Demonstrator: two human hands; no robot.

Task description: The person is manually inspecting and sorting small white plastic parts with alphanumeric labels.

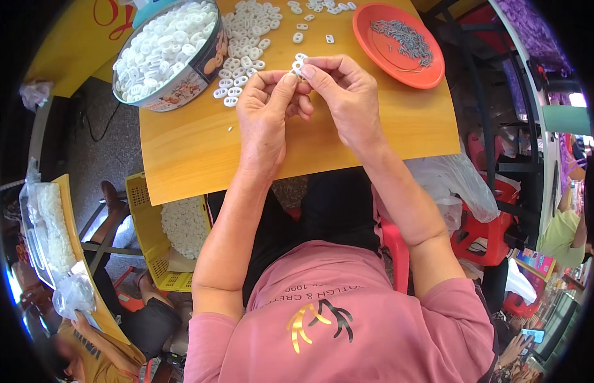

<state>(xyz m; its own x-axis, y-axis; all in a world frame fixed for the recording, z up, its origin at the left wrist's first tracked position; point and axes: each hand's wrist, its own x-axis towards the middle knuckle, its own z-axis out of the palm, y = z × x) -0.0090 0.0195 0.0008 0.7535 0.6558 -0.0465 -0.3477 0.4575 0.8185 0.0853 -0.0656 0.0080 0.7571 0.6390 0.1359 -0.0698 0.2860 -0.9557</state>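
Over the wooden table, both hands meet in front of me. Between the thumb and fingers of my right hand [345,89] is a small white plastic piece with two holes [298,65], held upright. My left hand [264,115] is closed in a pinch just beside and below it, its thumb tip touching or nearly touching the piece. A thin yellowish bit shows between the fingertips, too small to name. Similar white two-hole pieces [251,35] lie in a loose cluster beyond my left hand. Several more stand apart farther back, near another white piece [329,39].
A large round tin [214,60] heaped with white pieces stands at the table's left. At the right sits a red plate [399,75] with small grey pins [408,41]. Below left, a yellow crate [141,217] holds more white pieces. A person [99,348] sits at lower left.
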